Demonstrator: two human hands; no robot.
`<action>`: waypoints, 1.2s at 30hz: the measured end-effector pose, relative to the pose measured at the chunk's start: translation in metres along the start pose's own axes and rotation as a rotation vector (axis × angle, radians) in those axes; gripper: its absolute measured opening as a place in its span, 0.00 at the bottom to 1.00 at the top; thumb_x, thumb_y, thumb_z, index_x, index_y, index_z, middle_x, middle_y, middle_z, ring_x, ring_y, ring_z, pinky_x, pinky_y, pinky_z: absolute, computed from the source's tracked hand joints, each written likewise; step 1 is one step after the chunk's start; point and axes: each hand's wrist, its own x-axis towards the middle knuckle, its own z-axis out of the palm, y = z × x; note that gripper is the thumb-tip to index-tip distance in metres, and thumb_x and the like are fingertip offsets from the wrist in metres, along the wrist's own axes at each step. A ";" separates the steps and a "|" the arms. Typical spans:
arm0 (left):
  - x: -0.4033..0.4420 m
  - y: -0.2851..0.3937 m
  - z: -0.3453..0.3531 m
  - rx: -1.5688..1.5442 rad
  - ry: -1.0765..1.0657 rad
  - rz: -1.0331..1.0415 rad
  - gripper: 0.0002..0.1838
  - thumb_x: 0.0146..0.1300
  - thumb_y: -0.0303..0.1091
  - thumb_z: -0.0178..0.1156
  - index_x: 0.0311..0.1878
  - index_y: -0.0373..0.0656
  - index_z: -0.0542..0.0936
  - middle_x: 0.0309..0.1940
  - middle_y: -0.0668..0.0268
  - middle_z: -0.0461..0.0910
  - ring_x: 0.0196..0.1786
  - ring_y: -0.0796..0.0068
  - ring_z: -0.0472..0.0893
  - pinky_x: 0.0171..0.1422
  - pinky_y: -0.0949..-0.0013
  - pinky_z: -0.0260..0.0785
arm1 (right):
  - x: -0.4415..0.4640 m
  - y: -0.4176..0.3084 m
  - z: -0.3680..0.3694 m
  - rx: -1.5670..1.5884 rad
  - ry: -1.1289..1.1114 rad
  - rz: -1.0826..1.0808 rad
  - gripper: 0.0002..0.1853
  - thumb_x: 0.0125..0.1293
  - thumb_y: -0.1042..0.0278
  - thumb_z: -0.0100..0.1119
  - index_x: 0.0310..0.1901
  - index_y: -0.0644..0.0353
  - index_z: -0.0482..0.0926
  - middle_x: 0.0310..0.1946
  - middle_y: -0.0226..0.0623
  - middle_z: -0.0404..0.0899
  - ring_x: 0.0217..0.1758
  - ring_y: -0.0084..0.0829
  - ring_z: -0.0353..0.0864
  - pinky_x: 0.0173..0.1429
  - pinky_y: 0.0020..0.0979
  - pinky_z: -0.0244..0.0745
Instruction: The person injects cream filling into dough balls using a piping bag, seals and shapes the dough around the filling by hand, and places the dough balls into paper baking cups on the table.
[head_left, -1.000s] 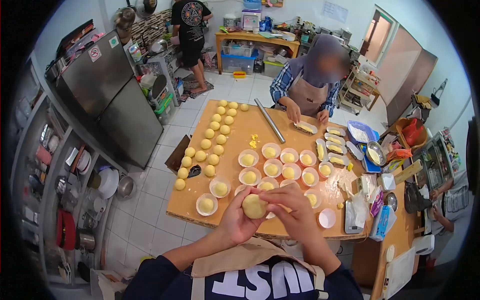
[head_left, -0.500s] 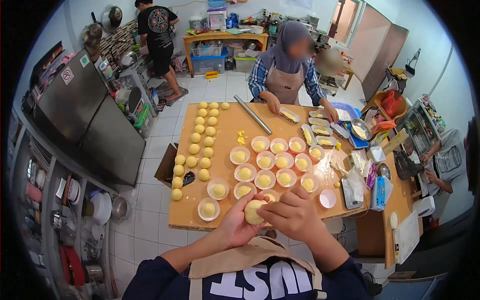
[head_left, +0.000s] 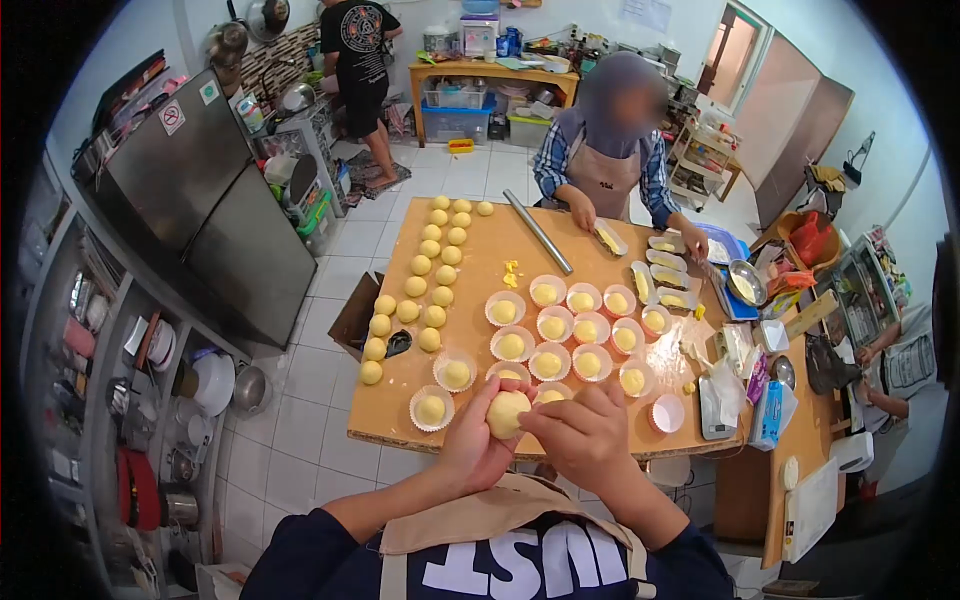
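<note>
A pale yellow dough ball (head_left: 507, 415) rests in the cupped fingers of my left hand (head_left: 470, 440), above the near edge of the table. My right hand (head_left: 583, 435) is closed, its thumb and fingertips pinching the ball's right side. What lies under those fingertips is hidden. Just beyond my hands, white paper cups (head_left: 432, 409) stand in rows, most with a dough ball inside. One paper cup (head_left: 667, 413) without dough sits to the right. Plain dough balls (head_left: 442, 296) line the table's left side.
A metal rolling pin (head_left: 537, 232) lies across the far part of the wooden table (head_left: 400, 405). Opposite me, a co-worker (head_left: 605, 165) handles small oblong molds (head_left: 668, 260) with yellow filling. A scale (head_left: 715, 410) and a blue packet (head_left: 770, 415) stand at the right.
My view has swung slightly left, so the scene sits further right. Both my hands keep hold of the dough ball. Across the table, the co-worker has tilted the mold in one hand.
</note>
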 end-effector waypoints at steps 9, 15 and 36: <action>0.010 -0.026 0.029 0.113 -0.105 0.250 0.14 0.73 0.40 0.41 0.41 0.41 0.72 0.45 0.63 0.72 0.56 0.68 0.71 0.63 0.61 0.64 | -0.012 0.024 -0.014 0.079 -0.031 0.070 0.12 0.44 0.69 0.68 0.34 0.46 0.84 0.30 0.20 0.80 0.29 0.25 0.69 0.37 0.30 0.57; 0.036 -0.053 0.047 -0.073 -0.075 0.298 0.14 0.73 0.37 0.41 0.41 0.39 0.73 0.45 0.60 0.75 0.52 0.68 0.75 0.59 0.61 0.69 | -0.020 0.059 -0.035 0.320 0.002 0.244 0.12 0.48 0.71 0.67 0.37 0.50 0.84 0.31 0.23 0.81 0.29 0.27 0.70 0.36 0.30 0.57; 0.104 -0.151 0.105 -0.179 0.039 -0.088 0.14 0.71 0.45 0.45 0.43 0.46 0.75 0.45 0.67 0.76 0.53 0.71 0.75 0.62 0.62 0.67 | -0.082 0.210 -0.031 1.971 -0.260 1.056 0.43 0.50 0.68 0.69 0.67 0.55 0.56 0.65 0.35 0.55 0.66 0.33 0.57 0.69 0.34 0.55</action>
